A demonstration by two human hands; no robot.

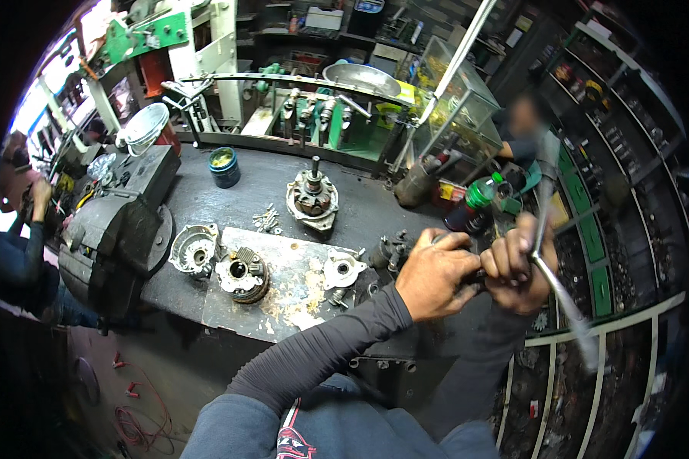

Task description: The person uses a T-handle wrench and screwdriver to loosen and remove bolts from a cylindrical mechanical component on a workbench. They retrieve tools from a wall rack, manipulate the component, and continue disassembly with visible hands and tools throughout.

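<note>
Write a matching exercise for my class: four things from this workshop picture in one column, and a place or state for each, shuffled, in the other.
Column one
1. Long silver-coloured metal tool
2. Thin, loosely coiled red cable
3. Dark bottle with a bright green cap
4. Round blue tub

Column two
A. Lying on the floor, at the picture's lower left
B. Open, with yellowish contents showing
C. Held in the person's right hand
D. Just beyond the person's left hand

Right pairs: 1-C, 2-A, 3-D, 4-B

the workbench [207, 203] bears bolts [267, 220], jar [223, 170] and board [285, 268].
</note>
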